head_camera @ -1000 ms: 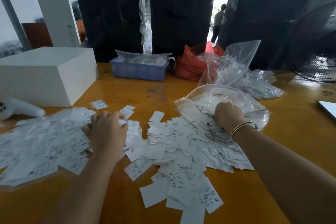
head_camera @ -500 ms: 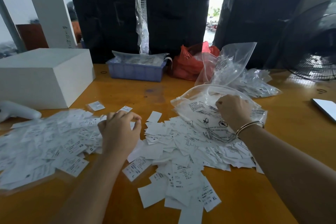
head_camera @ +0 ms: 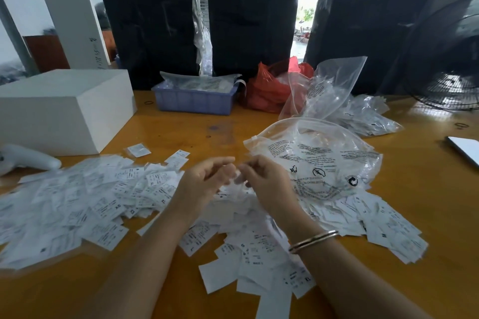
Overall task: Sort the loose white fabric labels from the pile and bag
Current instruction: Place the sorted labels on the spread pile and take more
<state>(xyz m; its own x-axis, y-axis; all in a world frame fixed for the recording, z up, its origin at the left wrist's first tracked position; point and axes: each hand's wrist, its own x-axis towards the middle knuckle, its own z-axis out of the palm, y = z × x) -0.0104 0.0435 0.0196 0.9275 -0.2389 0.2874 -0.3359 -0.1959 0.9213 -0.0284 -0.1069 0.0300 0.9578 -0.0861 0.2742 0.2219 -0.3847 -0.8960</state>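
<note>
Loose white labels [head_camera: 259, 246] heaped centre-front on desk [head_camera: 427, 215], spilling toward near edge; second spread [head_camera: 77, 204] left, running out of frame. Clear printed bag [head_camera: 324, 160] lying on the centre heap's far-right side, mouth facing left. Left hand [head_camera: 204, 181] and right hand [head_camera: 264, 184] raised just above centre heap, nearly touching; fingers [head_camera: 223, 163] curled, tips blurred, possibly pinching something small, cannot tell. Bangle [head_camera: 313, 240] on right wrist. Bare wood open at front-right and between heaps and blue tray [head_camera: 194, 102]. White box [head_camera: 62, 109] far left, red bag [head_camera: 269, 88] and more clear bags [head_camera: 363, 114] behind, fan [head_camera: 451, 80] at far right edge.
</note>
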